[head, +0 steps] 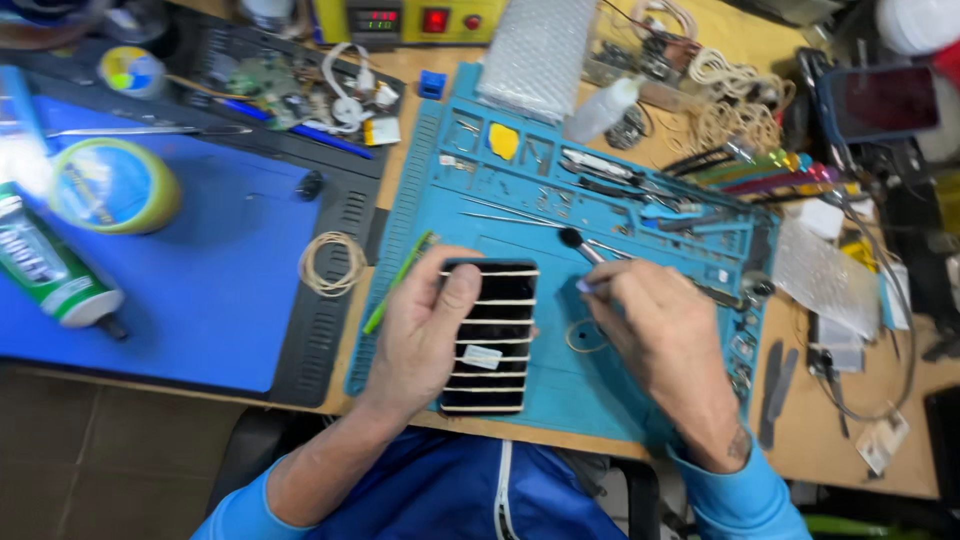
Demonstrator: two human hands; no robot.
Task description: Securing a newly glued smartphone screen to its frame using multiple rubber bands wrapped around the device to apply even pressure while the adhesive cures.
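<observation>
The left hand (425, 335) is clamping the rubber-banded phone (490, 338) flat on the teal mat (560, 380), its long axis running toward the person, while the right hand (660, 335), just beside its right edge, is pinching a small brush (578, 242) pointing beyond the phone's top corner.

An electronics repair workshop: a teal silicone work mat (560, 385) with tweezers (505, 217), a bare green circuit board (262, 78) and a yellow bench power supply (420, 20) crowd the wooden table (830, 440).
</observation>
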